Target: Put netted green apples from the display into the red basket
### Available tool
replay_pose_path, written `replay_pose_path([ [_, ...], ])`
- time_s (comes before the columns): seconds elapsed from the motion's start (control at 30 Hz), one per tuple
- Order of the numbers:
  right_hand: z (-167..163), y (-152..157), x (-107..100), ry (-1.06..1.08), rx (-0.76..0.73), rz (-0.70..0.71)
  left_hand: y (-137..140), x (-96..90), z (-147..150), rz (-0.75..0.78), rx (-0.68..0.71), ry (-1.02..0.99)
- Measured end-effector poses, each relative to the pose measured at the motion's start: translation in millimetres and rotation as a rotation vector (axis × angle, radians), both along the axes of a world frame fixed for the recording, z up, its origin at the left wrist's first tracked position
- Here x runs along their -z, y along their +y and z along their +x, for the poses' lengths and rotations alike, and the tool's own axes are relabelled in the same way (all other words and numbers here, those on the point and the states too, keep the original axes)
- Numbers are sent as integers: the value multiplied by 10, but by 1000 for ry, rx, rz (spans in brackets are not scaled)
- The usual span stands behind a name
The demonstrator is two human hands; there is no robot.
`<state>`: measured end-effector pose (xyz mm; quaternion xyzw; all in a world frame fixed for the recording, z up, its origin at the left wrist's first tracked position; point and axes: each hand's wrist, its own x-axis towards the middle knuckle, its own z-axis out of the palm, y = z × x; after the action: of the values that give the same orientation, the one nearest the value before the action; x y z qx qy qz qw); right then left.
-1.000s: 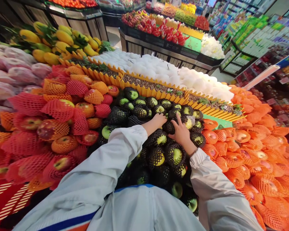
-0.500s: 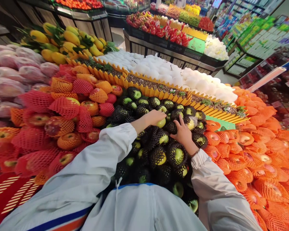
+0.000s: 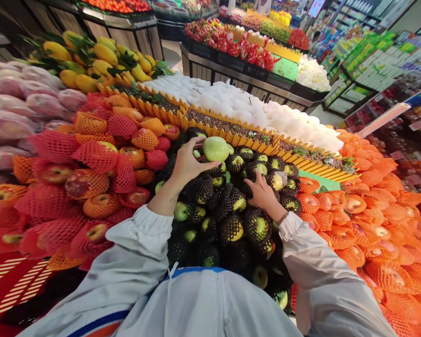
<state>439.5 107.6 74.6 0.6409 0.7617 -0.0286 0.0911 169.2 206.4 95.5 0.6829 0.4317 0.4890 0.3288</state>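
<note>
So far, gripping one net-free green apple (image 3: 215,150) in the left grip (image 3: 187,163), leaving loads of black-netted fruit (image 3: 258,226) piled underneath. Spreading the right grip (image 3: 263,193) over more, not managing to tell if holding any. Seeing green mat (image 3: 328,183) and orange-netted fruit (image 3: 381,245) right of that, pink-netted apples (image 3: 95,159) left of the left grip, yellow fencing (image 3: 229,135) beyond, shop shelves (image 3: 366,70) farther off.

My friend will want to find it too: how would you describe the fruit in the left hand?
Find the low orange fence. On its near side, between pink-netted fruit and orange-netted fruit, lies a pile of black-netted green fruit. At that pile's far left, the left hand holds one pale-green fruit, set apart from the black-netted ones by showing no net.
</note>
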Motion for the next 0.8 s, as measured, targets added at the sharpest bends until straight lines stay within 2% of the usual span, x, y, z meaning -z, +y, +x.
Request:
replay_pose_path([
  [0.2, -76, 313, -85, -162, -495, -133, -185, 72, -51, -72, -61, -135],
  [0.37, -146, 579, 152, -131, -574, -221, -246, 89, -118, -60, -46, -178],
  [0.5, -151, 709, 256, -57, -585, -244, -287, 73, -202, -44, -33, -232],
  [0.57, -124, 725, 207, -17, -590, -239, -293, 91, -251, -49, -39, -282],
  [0.63, -76, 711, 112, 37, -571, -168, -288, 135, -298, -48, -43, -362],
  [0.7, -6, 676, 19, 65, -473, -27, -279, 191, -333, -20, -43, -459],
  [0.73, 34, 653, -13, 58, -377, 29, -276, 216, -345, -1, -43, -504],
  [0.8, 115, 604, -38, 16, -153, 47, -280, 248, -354, 28, -42, -576],
])
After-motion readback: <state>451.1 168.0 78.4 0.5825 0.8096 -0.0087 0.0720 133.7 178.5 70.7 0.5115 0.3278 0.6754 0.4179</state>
